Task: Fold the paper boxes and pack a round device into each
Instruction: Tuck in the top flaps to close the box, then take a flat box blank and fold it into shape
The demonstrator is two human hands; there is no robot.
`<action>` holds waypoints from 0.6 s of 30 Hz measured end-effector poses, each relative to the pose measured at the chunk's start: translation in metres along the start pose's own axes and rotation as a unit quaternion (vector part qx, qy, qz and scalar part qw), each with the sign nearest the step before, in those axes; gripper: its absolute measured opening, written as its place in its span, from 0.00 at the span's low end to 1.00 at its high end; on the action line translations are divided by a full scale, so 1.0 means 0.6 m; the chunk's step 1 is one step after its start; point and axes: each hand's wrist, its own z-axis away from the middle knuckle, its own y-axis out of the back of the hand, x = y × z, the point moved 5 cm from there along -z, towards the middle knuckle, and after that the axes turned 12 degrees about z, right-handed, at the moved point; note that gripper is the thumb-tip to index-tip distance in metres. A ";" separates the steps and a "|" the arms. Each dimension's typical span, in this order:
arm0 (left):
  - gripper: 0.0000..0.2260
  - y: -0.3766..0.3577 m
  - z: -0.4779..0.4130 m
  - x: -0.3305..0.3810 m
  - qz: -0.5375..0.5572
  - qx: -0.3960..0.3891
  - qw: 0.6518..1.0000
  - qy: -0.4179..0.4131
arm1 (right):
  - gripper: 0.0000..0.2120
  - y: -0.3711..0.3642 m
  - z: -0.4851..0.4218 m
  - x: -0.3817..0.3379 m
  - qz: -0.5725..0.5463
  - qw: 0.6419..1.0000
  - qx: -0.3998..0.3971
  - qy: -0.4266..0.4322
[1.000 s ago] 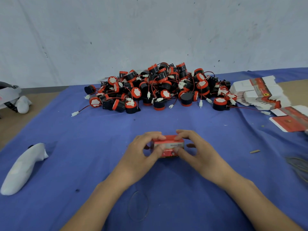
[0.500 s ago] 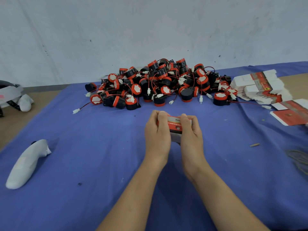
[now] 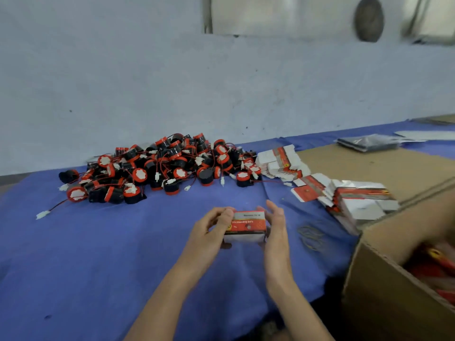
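Note:
A folded red and white paper box [image 3: 247, 226] is held above the blue cloth between both hands. My left hand [image 3: 209, 228] grips its left end with curled fingers. My right hand [image 3: 277, 227] holds the right end, its fingers fairly straight along the side. A big heap of round black and red devices [image 3: 162, 168] with red wires and white plugs lies behind. Flat unfolded boxes [image 3: 280, 162] are stacked to the right of the heap, with more flat boxes [image 3: 357, 200] nearer the right edge.
An open cardboard carton [image 3: 394, 286] stands at the lower right, with red packed boxes blurred inside. Loose rubber bands [image 3: 311, 236] lie on the blue cloth [image 3: 98, 254] near my right hand. A brown board [image 3: 364, 168] and dark packets [image 3: 369, 142] lie at the back right.
The view has swung to the right, bringing the carton into sight. The box has turned in my hands, and my right hand's fingers have opened along its side.

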 end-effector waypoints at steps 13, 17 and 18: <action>0.18 -0.329 0.041 0.269 0.052 -0.271 0.959 -0.065 | 0.13 0.092 0.086 -0.031 0.131 0.991 -0.017 -0.008; 0.11 -0.194 0.008 0.185 -0.027 -0.150 0.987 -0.053 | 0.11 0.072 0.072 -0.008 0.159 0.987 -0.031 -0.001; 0.11 -0.150 0.000 0.154 -0.066 -0.123 0.989 -0.040 | 0.11 0.065 0.067 -0.001 0.170 0.985 -0.035 0.007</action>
